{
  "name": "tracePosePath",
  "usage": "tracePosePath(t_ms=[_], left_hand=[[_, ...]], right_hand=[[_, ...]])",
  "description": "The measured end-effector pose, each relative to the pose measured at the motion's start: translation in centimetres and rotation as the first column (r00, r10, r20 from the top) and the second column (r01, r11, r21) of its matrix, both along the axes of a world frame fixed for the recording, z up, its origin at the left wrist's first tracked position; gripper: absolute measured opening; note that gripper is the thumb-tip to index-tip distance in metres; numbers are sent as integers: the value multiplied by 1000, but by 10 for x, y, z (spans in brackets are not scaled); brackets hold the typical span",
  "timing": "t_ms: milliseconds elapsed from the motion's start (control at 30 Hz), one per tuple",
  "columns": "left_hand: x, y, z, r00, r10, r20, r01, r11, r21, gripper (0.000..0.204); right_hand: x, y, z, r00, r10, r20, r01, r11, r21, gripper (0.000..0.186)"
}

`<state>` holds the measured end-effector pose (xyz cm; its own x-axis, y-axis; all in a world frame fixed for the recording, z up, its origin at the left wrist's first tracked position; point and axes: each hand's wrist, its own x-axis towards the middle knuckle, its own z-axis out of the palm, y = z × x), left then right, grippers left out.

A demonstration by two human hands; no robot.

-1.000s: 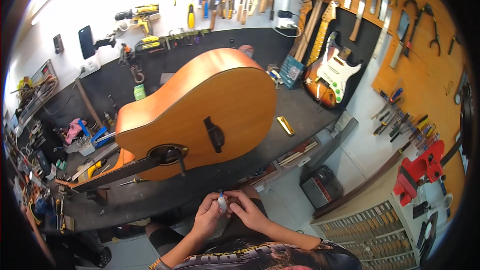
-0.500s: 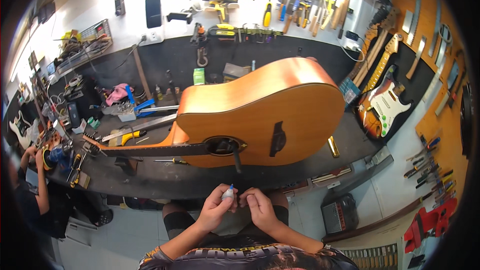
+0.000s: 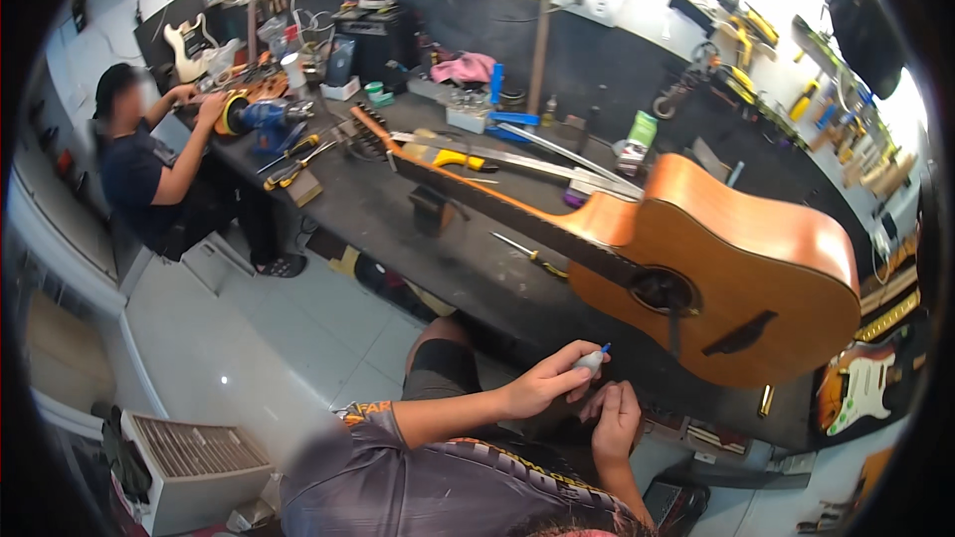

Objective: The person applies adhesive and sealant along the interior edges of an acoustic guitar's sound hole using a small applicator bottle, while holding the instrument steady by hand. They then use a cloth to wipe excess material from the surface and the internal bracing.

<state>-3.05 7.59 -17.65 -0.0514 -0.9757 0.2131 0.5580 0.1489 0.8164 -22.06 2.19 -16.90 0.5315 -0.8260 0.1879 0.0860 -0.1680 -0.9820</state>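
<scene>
My left hand (image 3: 547, 381) is closed round a small white squeeze bottle (image 3: 589, 362) with a blue tip pointing up. Close beside it, my right hand (image 3: 615, 420) has its fingers curled together; whatever they may pinch is too small to make out. Both hands are over my lap, in front of the bench edge. Beyond them an acoustic guitar (image 3: 786, 283) stands on its side on the bench, its top facing me and its neck reaching left. A dark strip (image 3: 674, 335) sticks out of its soundhole.
The dark workbench (image 3: 468, 283) carries a screwdriver (image 3: 532, 254), a black neck support block (image 3: 431, 211) and a yellow-handled saw (image 3: 468, 161). At far left another person (image 3: 149, 169) sits working near a blue power tool (image 3: 264, 117). An electric guitar (image 3: 858, 393) lies at right.
The view has swung left, so the guitar and my hands appear further right and the other person shows more fully. My left hand still holds the bottle; both hands stay close together.
</scene>
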Motion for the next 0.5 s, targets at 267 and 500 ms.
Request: tracePosePath(t_ms=[267,500], left_hand=[[57,30,1,973,207,104,-198,975,-98,41],[96,54,-21,983,185,-15,-185,982,41,30]], right_hand=[[74,15,11,992,122,19,-121,991,-60,15],[114,28,2,980,197,17,-197,979,45,23]])
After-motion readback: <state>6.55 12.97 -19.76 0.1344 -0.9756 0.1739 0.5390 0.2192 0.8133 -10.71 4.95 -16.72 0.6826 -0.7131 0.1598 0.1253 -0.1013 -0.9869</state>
